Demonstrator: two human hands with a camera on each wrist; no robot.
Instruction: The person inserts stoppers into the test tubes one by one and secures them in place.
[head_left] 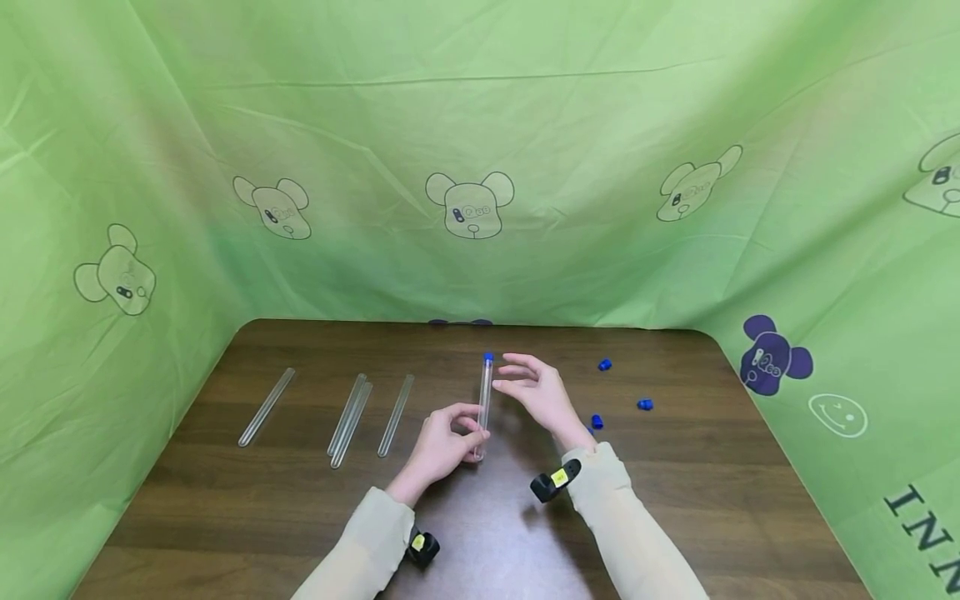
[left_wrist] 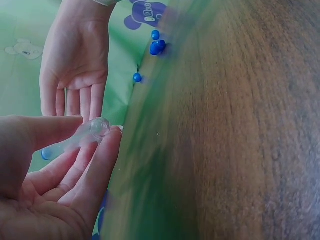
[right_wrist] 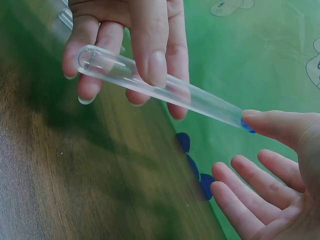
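My left hand [head_left: 448, 442] pinches a clear glass test tube [right_wrist: 205, 102] between thumb and fingers near its rounded bottom. The tube stands nearly upright over the table, with a blue cap [head_left: 488, 357] seated in its top end. To the right of the cap is my right hand [head_left: 538, 392], its fingers spread and nothing held in them. In the right wrist view its thumb [right_wrist: 275, 122] overlaps part of the cap, and the other fingers are loosely extended.
On the brown wooden table [head_left: 225, 508], several uncapped test tubes lie at the left, among them one test tube [head_left: 267, 408] farthest out. Several loose blue caps, including one cap [head_left: 645, 404], lie to the right. A green printed cloth [head_left: 360, 275] hangs around the table.
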